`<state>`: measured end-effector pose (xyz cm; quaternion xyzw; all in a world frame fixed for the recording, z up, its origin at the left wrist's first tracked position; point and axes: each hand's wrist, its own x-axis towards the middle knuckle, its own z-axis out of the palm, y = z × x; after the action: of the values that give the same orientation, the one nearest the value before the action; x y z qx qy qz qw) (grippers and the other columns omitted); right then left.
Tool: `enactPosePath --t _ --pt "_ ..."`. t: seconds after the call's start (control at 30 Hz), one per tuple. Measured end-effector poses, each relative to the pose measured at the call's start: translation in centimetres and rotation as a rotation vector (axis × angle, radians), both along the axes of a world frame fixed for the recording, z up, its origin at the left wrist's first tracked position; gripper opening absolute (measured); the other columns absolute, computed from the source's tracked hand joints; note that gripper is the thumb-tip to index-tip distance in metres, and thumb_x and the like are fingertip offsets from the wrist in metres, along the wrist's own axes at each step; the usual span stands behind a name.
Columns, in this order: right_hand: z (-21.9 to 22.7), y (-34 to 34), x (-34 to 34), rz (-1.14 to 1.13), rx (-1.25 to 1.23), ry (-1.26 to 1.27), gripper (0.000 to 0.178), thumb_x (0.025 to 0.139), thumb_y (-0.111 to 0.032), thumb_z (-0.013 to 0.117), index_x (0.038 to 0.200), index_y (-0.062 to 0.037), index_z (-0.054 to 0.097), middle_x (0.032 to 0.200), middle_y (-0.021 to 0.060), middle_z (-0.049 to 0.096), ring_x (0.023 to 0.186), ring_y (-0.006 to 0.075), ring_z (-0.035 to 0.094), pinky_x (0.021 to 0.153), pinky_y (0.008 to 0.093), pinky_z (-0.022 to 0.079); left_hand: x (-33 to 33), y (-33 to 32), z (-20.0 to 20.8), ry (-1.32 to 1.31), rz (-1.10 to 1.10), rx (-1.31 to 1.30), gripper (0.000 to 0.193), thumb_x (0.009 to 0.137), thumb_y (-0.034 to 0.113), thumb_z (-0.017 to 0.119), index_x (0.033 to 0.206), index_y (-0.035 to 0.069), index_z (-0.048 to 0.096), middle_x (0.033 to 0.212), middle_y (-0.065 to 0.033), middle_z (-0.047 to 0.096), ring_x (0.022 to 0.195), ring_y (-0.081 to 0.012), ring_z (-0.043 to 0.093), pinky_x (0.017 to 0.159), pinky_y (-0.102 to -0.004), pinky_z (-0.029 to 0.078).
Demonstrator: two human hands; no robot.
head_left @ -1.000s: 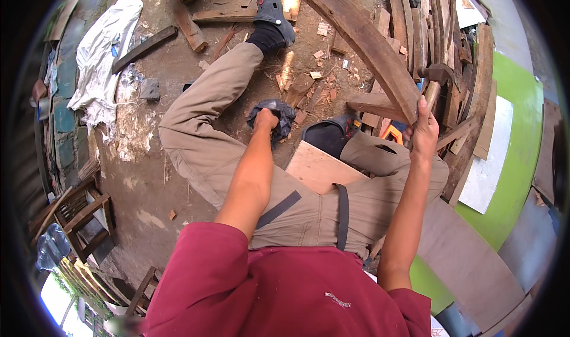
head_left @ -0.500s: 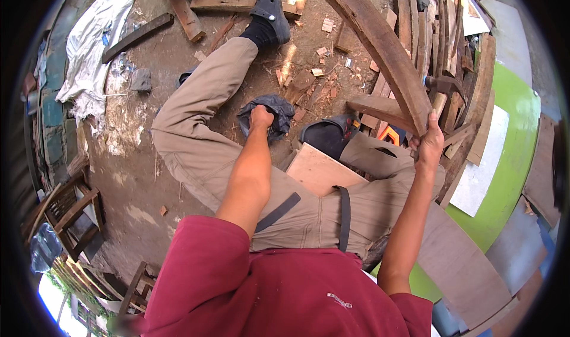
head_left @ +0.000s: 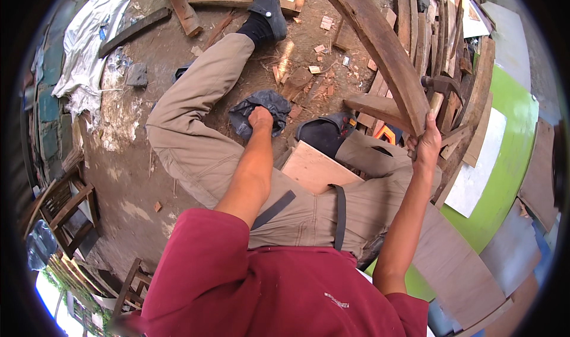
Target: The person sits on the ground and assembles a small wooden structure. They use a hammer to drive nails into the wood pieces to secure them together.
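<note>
My left hand (head_left: 260, 118) reaches down into a dark plastic bag (head_left: 242, 122) on the ground between my legs. Its fingers curl inward, and whatever they pinch is hidden in the bag. My right hand (head_left: 427, 144) wraps round the wooden handle of a hammer (head_left: 440, 86), whose dark metal head points up and away from me. Right beside that hand is the near end of a long curved wooden beam (head_left: 380, 43). A shorter wooden piece (head_left: 380, 108) meets the beam near this end. Between my thighs rests a pale flat board (head_left: 317, 168).
Stacked timber strips (head_left: 415, 34) lie at the far right, by green and white sheets (head_left: 504, 147). An orange object (head_left: 386, 134) sits under the beam. Wood scraps and chips litter the floor ahead. White sheeting (head_left: 89, 46) and a wooden chair (head_left: 71, 212) are on the left.
The whole view has shifted slightly. My left hand stays in the bag, whose rim has spread a little. My right hand keeps its hold on the hammer.
</note>
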<state>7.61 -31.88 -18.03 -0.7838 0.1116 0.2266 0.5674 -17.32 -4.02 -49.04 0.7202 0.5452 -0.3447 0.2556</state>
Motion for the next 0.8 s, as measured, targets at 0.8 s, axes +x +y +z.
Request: enactPosePath --t 0.8 --pt "-0.5 0.0 -0.5 0.075 0.105 -0.021 0.058 0.094 -0.063 0.069 0.099 -0.005 0.064 0.07 -0.0006 0.052 0.054 0.0073 0.044 0.047 0.0246 0.035 -3.2 3.8 0.0 0.219 -0.101 -0.803 0.023 0.099 0.027 0.068 0.118 0.023 0.079 0.116 0.0029 0.078 0.102 -0.0127 0.07 0.089 -0.0402 0.055"
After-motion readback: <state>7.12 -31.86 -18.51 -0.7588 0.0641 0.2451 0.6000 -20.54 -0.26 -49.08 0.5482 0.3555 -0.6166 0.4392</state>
